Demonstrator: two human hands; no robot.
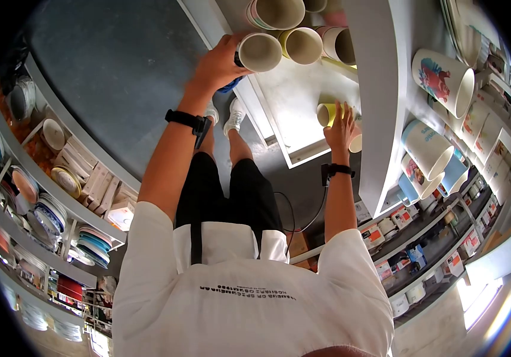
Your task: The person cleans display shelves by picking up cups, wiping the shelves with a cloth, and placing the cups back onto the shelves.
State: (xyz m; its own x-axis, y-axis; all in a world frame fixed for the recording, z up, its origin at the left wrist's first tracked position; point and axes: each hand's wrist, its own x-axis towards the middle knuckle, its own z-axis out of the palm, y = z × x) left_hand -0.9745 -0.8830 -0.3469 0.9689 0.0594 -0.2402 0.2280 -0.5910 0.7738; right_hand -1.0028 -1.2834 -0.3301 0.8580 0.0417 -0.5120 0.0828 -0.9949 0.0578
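Note:
My left hand (220,64) is closed around a pale cup (259,53), its round mouth facing me. Right beside that cup on the white shelf stand a yellow-rimmed cup (302,46) and a stack of cups (277,13). My right hand (341,126) reaches over the shelf with fingers stretched and apart. A yellow cup (326,114) lies against its fingers on one side, and a pale cup (356,138) shows partly behind it on the other. Whether the fingertips press on either cup cannot be made out.
A white upright panel (380,107) rises to the right of my right hand. Beyond it are printed tall cups (444,82) and boxed goods on shelves. At the left, shelves hold stacked plates (93,245) and bowls (53,134). A thin cable (312,223) hangs near my right arm.

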